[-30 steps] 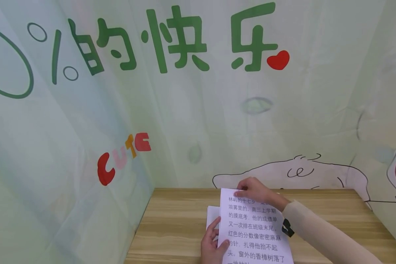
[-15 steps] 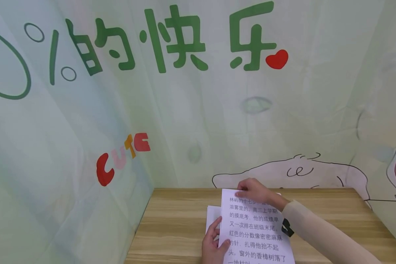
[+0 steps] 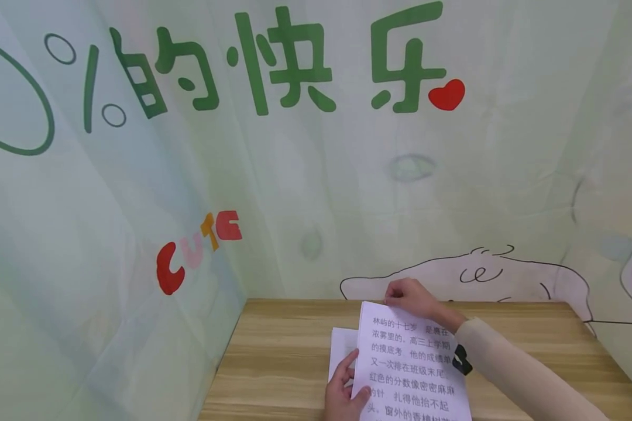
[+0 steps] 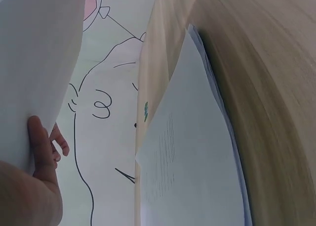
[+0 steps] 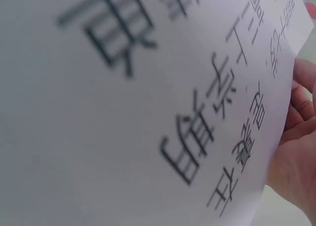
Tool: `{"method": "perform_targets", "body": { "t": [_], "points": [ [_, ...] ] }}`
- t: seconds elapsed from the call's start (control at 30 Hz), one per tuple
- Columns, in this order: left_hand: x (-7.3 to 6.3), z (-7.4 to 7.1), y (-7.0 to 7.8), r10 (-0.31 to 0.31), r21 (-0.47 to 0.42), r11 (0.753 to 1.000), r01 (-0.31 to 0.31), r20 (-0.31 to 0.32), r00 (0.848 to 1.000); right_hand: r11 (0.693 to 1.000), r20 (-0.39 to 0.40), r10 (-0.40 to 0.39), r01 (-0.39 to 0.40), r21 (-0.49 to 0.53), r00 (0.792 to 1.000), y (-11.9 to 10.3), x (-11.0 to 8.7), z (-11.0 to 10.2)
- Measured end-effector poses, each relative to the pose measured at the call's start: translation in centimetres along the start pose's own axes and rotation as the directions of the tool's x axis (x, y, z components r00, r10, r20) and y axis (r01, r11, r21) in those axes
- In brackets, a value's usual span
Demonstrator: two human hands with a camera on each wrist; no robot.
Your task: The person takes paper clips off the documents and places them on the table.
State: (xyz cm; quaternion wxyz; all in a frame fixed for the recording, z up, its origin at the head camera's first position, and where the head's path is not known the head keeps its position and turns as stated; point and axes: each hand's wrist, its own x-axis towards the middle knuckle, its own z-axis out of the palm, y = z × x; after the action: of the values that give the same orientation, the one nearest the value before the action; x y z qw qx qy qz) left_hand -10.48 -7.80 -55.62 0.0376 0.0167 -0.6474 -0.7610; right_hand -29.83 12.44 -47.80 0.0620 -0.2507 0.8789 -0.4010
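Printed paper sheets with large Chinese characters are held up in the head view, their lower part cut off by the frame. My left hand grips their left edge, thumb on the front and fingers behind; the left wrist view shows the blank back of the sheets. At the top edge is my right hand, its fingers bent and partly behind the paper. In the right wrist view, the right hand sits at the sheet's edge; whether it pinches the paper is unclear.
A stack of papers lies on the wooden table, below and left of the raised sheets. Behind the table hangs a printed curtain with green characters and a cartoon outline. A black strap is on the right wrist.
The right thumb has come off the front of the paper, uncovering print in the top line. The sheets and left hand have shifted slightly right.
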Motion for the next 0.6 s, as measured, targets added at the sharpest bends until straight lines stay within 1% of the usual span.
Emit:
{"method": "perform_targets", "body": {
  "t": [0.07, 0.17, 0.37, 0.5, 0.6],
  "points": [
    [-0.02, 0.03, -0.13, -0.015, -0.001, 1.0, 0.015, 0.007, 1.0, 0.999, -0.005, 0.033, -0.032, 0.035, 0.999, -0.04, 0.02, -0.21],
    [0.01, 0.09, -0.33, 0.003, 0.001, 1.0, -0.003, 0.011, 1.0, 0.995, -0.014, 0.064, -0.063, 0.081, 0.998, -0.05, -0.02, -0.35],
    [0.01, 0.16, -0.53, 0.033, -0.003, 0.999, -0.033, 0.019, 0.999, 0.988, -0.046, 0.088, -0.082, 0.128, 0.995, 0.29, -0.04, -0.29],
    [-0.01, 0.23, -0.47, 0.019, 0.003, 1.0, -0.019, 0.011, 1.0, 0.986, -0.042, 0.09, -0.083, 0.145, 0.995, 0.4, -0.12, -0.49],
    [0.0, 0.29, -0.29, -0.008, 0.01, 1.0, 0.008, 0.004, 1.0, 0.987, -0.046, 0.081, -0.074, 0.14, 0.996, 0.5, -0.29, -0.76]
  ]
}}
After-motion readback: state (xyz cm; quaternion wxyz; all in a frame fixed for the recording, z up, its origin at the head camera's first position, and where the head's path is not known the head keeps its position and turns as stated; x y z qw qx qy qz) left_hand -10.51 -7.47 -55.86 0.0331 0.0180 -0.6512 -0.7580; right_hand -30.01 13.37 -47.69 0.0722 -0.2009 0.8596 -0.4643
